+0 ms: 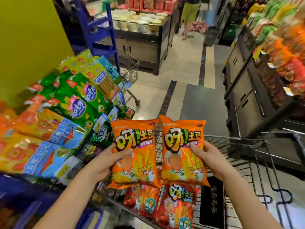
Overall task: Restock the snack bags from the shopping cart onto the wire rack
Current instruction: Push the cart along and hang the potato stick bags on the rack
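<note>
My left hand (105, 162) grips an orange snack bag (137, 146) by its left edge, thumb across the front. My right hand (209, 161) grips a second, matching orange snack bag (179, 142) by its right edge. Both bags are upright, side by side, above the shopping cart (247, 146). Two red snack bags (178, 207) of the same brand lie in the cart beneath them. The wire rack (105, 124) on the left holds rows of green, yellow, orange and blue snack bags.
A yellow pillar (28, 47) rises behind the rack. A blue step ladder (99, 30) and another cart stand further down the aisle. Dark display cabinets (247, 90) with snacks line the right side. A person (189, 15) stands at the far end of the aisle.
</note>
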Demonstrator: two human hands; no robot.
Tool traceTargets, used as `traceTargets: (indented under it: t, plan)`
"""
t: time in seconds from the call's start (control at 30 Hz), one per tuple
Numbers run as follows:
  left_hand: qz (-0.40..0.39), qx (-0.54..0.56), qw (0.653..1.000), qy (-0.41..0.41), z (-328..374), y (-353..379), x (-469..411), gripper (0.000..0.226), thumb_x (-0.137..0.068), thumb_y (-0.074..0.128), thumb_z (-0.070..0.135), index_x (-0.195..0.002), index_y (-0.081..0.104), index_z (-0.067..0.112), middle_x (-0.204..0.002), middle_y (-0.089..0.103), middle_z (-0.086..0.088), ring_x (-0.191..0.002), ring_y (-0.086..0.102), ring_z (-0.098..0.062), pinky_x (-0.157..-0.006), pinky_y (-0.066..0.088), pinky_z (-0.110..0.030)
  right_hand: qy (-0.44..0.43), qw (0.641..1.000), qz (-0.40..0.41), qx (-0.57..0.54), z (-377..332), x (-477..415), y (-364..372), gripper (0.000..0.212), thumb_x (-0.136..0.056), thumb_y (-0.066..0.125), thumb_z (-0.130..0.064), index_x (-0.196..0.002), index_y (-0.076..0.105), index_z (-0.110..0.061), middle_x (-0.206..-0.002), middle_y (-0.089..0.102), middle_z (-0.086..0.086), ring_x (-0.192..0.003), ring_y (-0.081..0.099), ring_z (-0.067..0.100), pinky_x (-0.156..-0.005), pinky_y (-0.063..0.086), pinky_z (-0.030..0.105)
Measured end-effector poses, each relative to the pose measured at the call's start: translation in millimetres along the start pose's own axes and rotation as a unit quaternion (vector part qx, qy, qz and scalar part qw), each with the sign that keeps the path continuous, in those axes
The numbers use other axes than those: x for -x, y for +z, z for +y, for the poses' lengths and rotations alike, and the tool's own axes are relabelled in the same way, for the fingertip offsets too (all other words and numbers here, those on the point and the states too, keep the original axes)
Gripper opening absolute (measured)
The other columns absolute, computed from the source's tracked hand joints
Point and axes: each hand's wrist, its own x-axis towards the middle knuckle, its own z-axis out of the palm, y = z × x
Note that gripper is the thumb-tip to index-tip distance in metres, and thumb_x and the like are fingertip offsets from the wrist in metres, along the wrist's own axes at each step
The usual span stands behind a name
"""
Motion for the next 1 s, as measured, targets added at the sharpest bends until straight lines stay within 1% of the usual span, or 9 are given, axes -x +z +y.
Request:
traceTargets:
  t: [0.1, 0.17, 0.23, 0.3, 0.5, 0.57, 0.73, 0.87, 1.0]
  plan:
    - [0.039, -0.001, 0.999, 0.011, -30, 6, 28, 0.083, -0.054, 0.100, 0.049, -0.120, 0.060, 0.021, -0.106, 0.077, -0.003, -0.098, 0.070, -0.018, -0.108, 0.045, -0.037, -0.015, 0.999, -0.043, 0.008, 3, 6, -6, 0.040, -0.088, 0.072, -0.038, -0.122, 0.065, -0.019, -0.109, 0.079, 0.007, -0.097, 0.077, 0.028, -0.081, 0.061, 0.039]
    - [0.082, -0.007, 0.996, 0.027, -54, 9, 50, 0.090, -0.033, 0.100, 0.063, -0.107, 0.072, 0.020, -0.108, 0.078, -0.010, -0.095, 0.073, -0.019, -0.090, 0.055, -0.033, -0.020, 0.997, -0.074, 0.009, 5, 10, -9, 0.041, -0.086, 0.074, -0.039, -0.121, 0.066, -0.020, -0.109, 0.078, 0.008, -0.097, 0.077, 0.030, -0.085, 0.061, 0.043]
    - [0.107, 0.003, 0.993, 0.039, -76, 14, 76, 0.081, -0.039, 0.099, 0.062, -0.101, 0.075, 0.016, -0.109, 0.077, -0.016, -0.098, 0.072, -0.032, -0.090, 0.056, -0.042, -0.021, 0.993, -0.110, 0.024, 6, 15, -7, 0.046, -0.082, 0.077, -0.043, -0.121, 0.067, -0.020, -0.109, 0.079, 0.008, -0.098, 0.077, 0.030, -0.090, 0.060, 0.047]
    - [0.136, 0.021, 0.990, 0.038, -94, 19, 103, 0.082, -0.055, 0.097, 0.052, -0.120, 0.070, 0.010, -0.120, 0.073, -0.020, -0.112, 0.069, -0.045, -0.104, 0.051, -0.058, -0.027, 0.988, -0.148, 0.045, 7, 20, 0, 0.048, -0.079, 0.078, -0.045, -0.120, 0.068, -0.022, -0.108, 0.079, 0.006, -0.097, 0.077, 0.028, -0.089, 0.060, 0.046]
    - [0.236, 0.074, 0.968, 0.040, -151, 18, 198, 0.068, -0.079, 0.088, 0.039, -0.137, 0.061, 0.016, -0.126, 0.073, -0.013, -0.117, 0.068, -0.040, -0.106, 0.049, -0.061, -0.022, 0.964, -0.253, 0.078, 15, 41, 48, 0.068, -0.066, 0.089, -0.059, -0.122, 0.068, -0.028, -0.109, 0.079, 0.003, -0.096, 0.077, 0.028, -0.090, 0.060, 0.046]
    - [0.267, 0.103, 0.957, 0.047, -168, 17, 236, 0.058, -0.084, 0.082, 0.034, -0.136, 0.061, 0.018, -0.124, 0.075, -0.011, -0.113, 0.072, -0.036, -0.099, 0.056, -0.053, -0.022, 0.952, -0.290, 0.093, 16, 56, 75, 0.055, -0.072, 0.087, -0.052, -0.118, 0.068, -0.030, -0.105, 0.080, 0.001, -0.092, 0.078, 0.026, -0.083, 0.061, 0.041]
    - [0.339, 0.165, 0.922, 0.085, -217, 9, 338, 0.093, -0.058, 0.097, 0.051, -0.138, 0.060, 0.020, -0.128, 0.072, -0.012, -0.117, 0.070, -0.036, -0.105, 0.051, -0.057, -0.020, 0.913, -0.380, 0.144, 22, 103, 151, 0.033, -0.080, 0.080, -0.041, -0.108, 0.072, -0.027, -0.106, 0.079, 0.004, -0.093, 0.078, 0.028, -0.089, 0.060, 0.047]
    - [0.418, 0.199, 0.878, 0.126, -266, 10, 427, 0.097, -0.045, 0.100, 0.055, -0.126, 0.066, 0.013, -0.118, 0.076, -0.013, -0.105, 0.075, -0.030, -0.086, 0.061, -0.040, -0.028, 0.871, -0.456, 0.180, 36, 160, 222, 0.032, -0.078, 0.081, -0.047, -0.104, 0.076, -0.029, -0.108, 0.079, 0.005, -0.098, 0.076, 0.030, -0.094, 0.058, 0.052]
    - [0.481, 0.242, 0.829, 0.154, -332, 16, 527, 0.097, -0.052, 0.098, 0.053, -0.132, 0.064, 0.012, -0.128, 0.072, -0.015, -0.119, 0.068, -0.035, -0.103, 0.055, -0.048, -0.045, 0.822, -0.526, 0.213, 66, 243, 297, 0.042, -0.077, 0.078, -0.043, -0.110, 0.073, -0.017, -0.106, 0.079, 0.009, -0.099, 0.076, 0.032, -0.093, 0.059, 0.050]
